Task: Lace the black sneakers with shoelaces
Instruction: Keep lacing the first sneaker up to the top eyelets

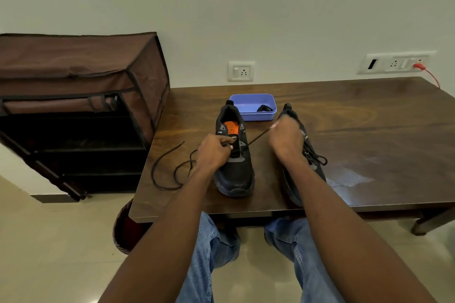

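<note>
Black shoelace [258,136] is running taut from the left sneaker [234,155] rightward to your right hand [285,138], pinching it; your left hand [214,152] is pinching lace at the eyelets.

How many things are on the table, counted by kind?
Black sneakers: 2, left one being laced, right one already laced
Loose shoelace: 1, gripped by the left hand and right hand
Blue tray: 1, holding something small and black
Total: 4

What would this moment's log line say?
left hand: grips left sneaker | right hand: pulls shoelace taut | right sneaker: laced
</note>
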Demonstrator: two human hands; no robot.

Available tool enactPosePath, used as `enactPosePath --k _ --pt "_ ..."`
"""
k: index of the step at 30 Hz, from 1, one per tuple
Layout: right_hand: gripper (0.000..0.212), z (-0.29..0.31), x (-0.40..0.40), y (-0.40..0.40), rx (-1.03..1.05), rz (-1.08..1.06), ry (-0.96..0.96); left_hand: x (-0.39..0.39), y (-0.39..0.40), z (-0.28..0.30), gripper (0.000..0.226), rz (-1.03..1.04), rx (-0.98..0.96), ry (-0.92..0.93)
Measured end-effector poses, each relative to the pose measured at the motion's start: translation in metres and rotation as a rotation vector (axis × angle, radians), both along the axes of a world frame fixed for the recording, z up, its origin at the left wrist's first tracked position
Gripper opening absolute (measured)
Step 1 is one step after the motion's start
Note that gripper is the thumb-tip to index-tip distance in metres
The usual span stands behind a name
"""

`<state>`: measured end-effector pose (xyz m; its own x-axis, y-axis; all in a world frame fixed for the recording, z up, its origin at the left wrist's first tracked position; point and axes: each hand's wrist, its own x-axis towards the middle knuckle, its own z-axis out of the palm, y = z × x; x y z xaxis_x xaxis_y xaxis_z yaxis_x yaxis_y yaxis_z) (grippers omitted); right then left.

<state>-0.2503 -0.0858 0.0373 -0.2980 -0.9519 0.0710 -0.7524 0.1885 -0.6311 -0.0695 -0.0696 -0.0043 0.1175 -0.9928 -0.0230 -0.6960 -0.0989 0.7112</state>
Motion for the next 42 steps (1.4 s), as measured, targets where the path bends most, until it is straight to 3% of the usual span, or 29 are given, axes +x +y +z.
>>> enactPosePath --k 2,5,9,12,15,18,20,24,26,28,30,32,34,38,42 --pt "0.016 0.008 -0.028 -0.004 -0.099 -0.283 -0.095 0.001 0.000 0.002 0.024 0.013 0.002 0.018" --pt "0.030 0.005 -0.038 -0.004 -0.113 -0.372 0.006 0.001 0.001 0.002 0.023 0.004 -0.007 0.026" --pt "0.035 -0.006 -0.007 0.001 -0.130 -0.014 0.432 0.003 0.001 0.001 0.024 0.002 0.002 0.038" --pt "0.021 -0.013 0.020 0.006 -0.017 0.372 0.351 0.001 0.001 0.001 0.026 0.002 0.006 0.037" --pt "0.006 -0.013 0.030 0.009 0.141 0.468 0.315 0.001 0.000 0.001 0.027 0.001 -0.002 0.021" --pt "0.015 -0.008 0.019 0.001 0.150 0.324 0.233 0.002 0.000 0.002 0.027 -0.003 0.017 0.032" --pt "0.016 0.000 -0.001 -0.005 0.083 0.106 0.218 0.002 0.000 0.002 0.027 -0.019 0.032 0.048" --pt "0.017 0.008 -0.045 -0.003 -0.097 -0.346 0.301 0.003 0.001 0.002 0.026 -0.025 0.011 0.051" --pt "0.023 0.008 -0.046 0.000 -0.105 -0.378 0.378 0.004 0.001 0.002 0.026 -0.022 0.013 0.045" --pt "0.027 0.004 -0.030 0.000 -0.096 -0.198 0.461 0.003 0.001 0.003 0.025 -0.026 0.024 0.040" --pt "0.023 -0.007 -0.005 0.000 -0.067 0.138 0.413 0.003 0.001 0.003 0.025 -0.026 0.020 0.031" --pt "0.022 -0.016 0.020 0.003 0.103 0.409 0.315 0.003 0.002 0.003 0.025 -0.023 0.019 0.026" --pt "0.019 -0.021 0.031 0.004 0.262 0.518 0.311 0.003 0.001 0.002 0.026 -0.021 0.026 0.027" --pt "0.016 -0.014 0.013 -0.005 0.239 0.378 0.182 0.003 -0.001 0.001 0.026 -0.021 0.057 0.044" --pt "0.022 0.000 -0.033 -0.006 -0.015 -0.146 0.232 0.004 -0.002 0.001 0.027 -0.020 0.054 0.066"
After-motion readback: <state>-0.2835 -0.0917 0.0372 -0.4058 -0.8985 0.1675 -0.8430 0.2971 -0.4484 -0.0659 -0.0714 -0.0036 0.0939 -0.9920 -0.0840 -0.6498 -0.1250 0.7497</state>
